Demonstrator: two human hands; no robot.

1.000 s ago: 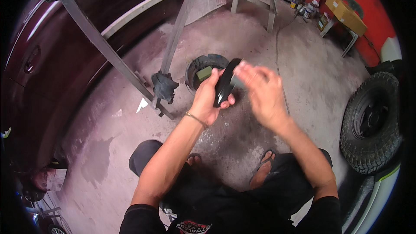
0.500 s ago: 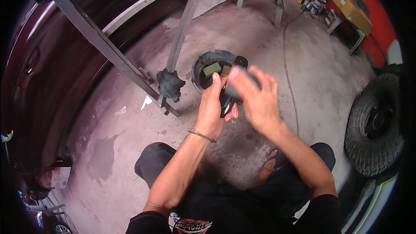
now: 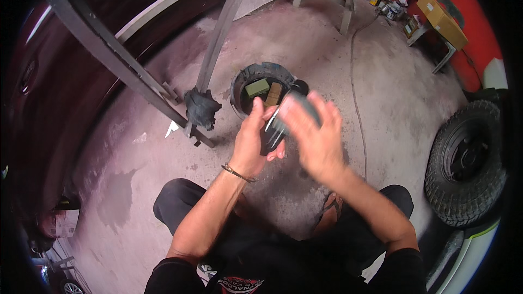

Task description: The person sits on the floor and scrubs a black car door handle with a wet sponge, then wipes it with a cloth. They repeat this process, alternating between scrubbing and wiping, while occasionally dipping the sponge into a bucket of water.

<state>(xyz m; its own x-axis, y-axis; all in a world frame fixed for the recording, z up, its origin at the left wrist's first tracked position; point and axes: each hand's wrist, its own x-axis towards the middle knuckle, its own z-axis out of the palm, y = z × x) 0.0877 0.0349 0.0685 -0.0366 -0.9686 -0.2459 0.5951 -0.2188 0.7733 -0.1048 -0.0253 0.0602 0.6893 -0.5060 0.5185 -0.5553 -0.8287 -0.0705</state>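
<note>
black part (image 3: 271, 138), lettered shirt (image 3: 243, 284)

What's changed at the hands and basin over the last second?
The left hand, holding the black part, and the blurred right hand, with the grey pad, shifted back and slightly left, bringing the brown block in the basin into view. Nothing was visibly taken up or let go. Basin and green block stayed put.
</note>
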